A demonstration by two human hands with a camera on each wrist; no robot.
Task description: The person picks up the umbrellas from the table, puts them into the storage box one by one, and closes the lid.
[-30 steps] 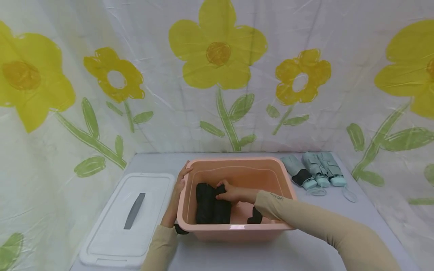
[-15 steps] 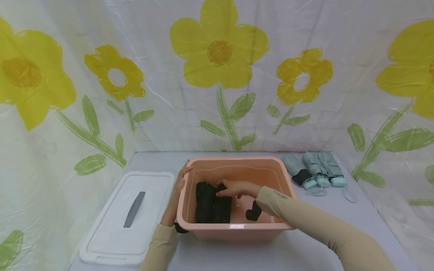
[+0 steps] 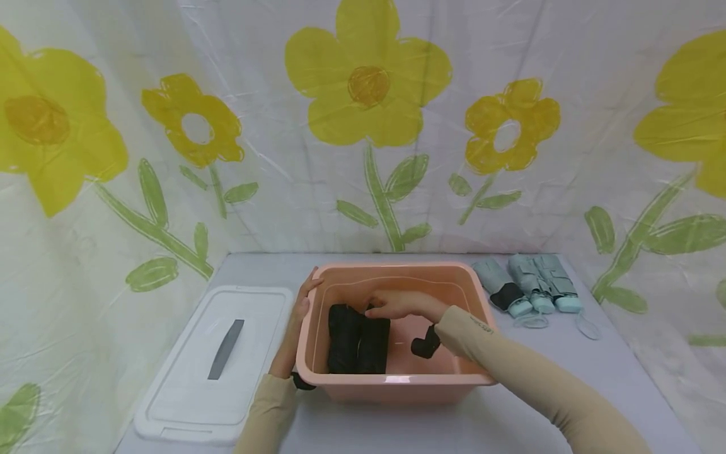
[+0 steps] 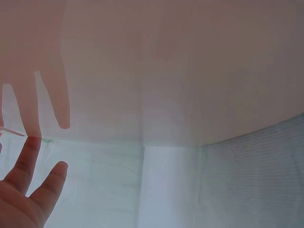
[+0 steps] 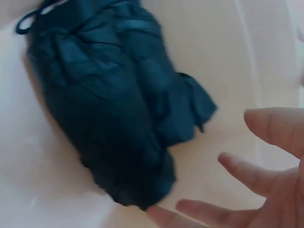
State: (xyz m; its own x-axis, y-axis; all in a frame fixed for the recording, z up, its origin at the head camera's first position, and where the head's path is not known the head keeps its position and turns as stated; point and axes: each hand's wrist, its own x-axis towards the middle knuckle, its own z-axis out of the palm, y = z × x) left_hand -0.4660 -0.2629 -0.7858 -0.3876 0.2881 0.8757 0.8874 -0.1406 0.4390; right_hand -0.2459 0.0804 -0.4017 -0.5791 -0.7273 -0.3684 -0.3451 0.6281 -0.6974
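Note:
Two black folded umbrellas lie side by side along the left part of a pink plastic bin [image 3: 391, 380]: a left one [image 3: 343, 340] and a right one [image 3: 373, 347]. In the right wrist view, the nearer umbrella [image 5: 104, 114] partly covers the other. My right hand [image 3: 399, 304] is inside the bin over the far end of the right umbrella, fingers spread and gripping nothing. One fingertip [image 5: 159, 213] is at that umbrella's end; whether it touches cannot be told. My left hand [image 3: 297, 318] rests with extended fingers against the bin's left outer side and rim.
A white lid [image 3: 187, 372] with a grey handle [image 3: 225, 350] lies left of the bin. Three grey-blue folded umbrellas [image 3: 533, 284] with wrist loops lie at the back right of the table [image 3: 544, 384]. A flowered curtain [image 3: 272, 202] hangs behind.
My right hand has let go of the right black umbrella and lifted slightly, shifting a little to the right. The umbrellas and my left hand stay in place.

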